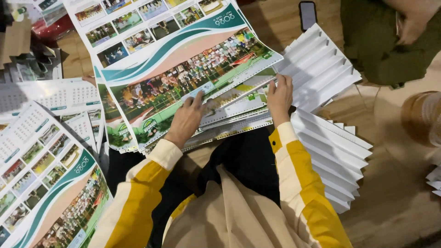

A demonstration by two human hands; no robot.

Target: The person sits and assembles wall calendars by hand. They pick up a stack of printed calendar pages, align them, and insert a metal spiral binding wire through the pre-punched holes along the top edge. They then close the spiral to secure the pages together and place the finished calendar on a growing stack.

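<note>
A fanned stack of printed calendar sheets [183, 69] with photo panels and teal and white curves lies across my lap. My left hand [186, 120] rests flat on the lower sheets, fingers spread over the photo print. My right hand [279, 97] pinches the right edge of the stack, with the fingers curled over the punched margins of several sheets. Both arms wear yellow and cream sleeves.
Stacks of white stepped card pieces [321, 69] lie to the right, with more of them [337, 160] lower down. More calendar sheets [46, 183] cover the floor at left. A phone [307, 14] lies at the top. Another person in green [386, 41] sits at the upper right.
</note>
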